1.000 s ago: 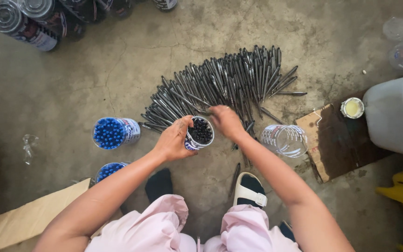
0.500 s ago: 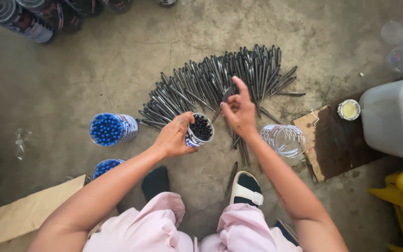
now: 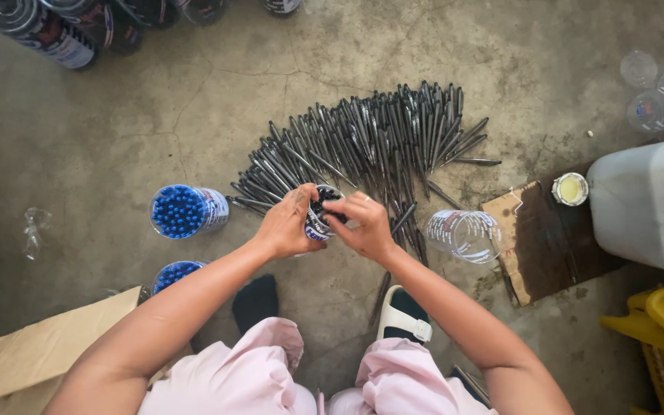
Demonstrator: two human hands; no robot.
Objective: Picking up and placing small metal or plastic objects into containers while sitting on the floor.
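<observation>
since half a second ago my right hand (image 3: pixel 366 225) has come back from above the pen heap to the cup's mouth, fingers pinched together over the dark pens inside. from the head camera i see a stained, cracked concrete floor (image 3: pixel 155 131). my left hand (image 3: pixel 286 227) is clamped round the small clear cup (image 3: pixel 321 219), just below the fanned pile of dark pens (image 3: pixel 370 146). left of it lies a cup of blue-capped pens (image 3: pixel 186 210); an empty clear cup (image 3: pixel 464 234) lies right, beside brown cardboard (image 3: pixel 536 242) and a white canister (image 3: pixel 647 204).
</observation>
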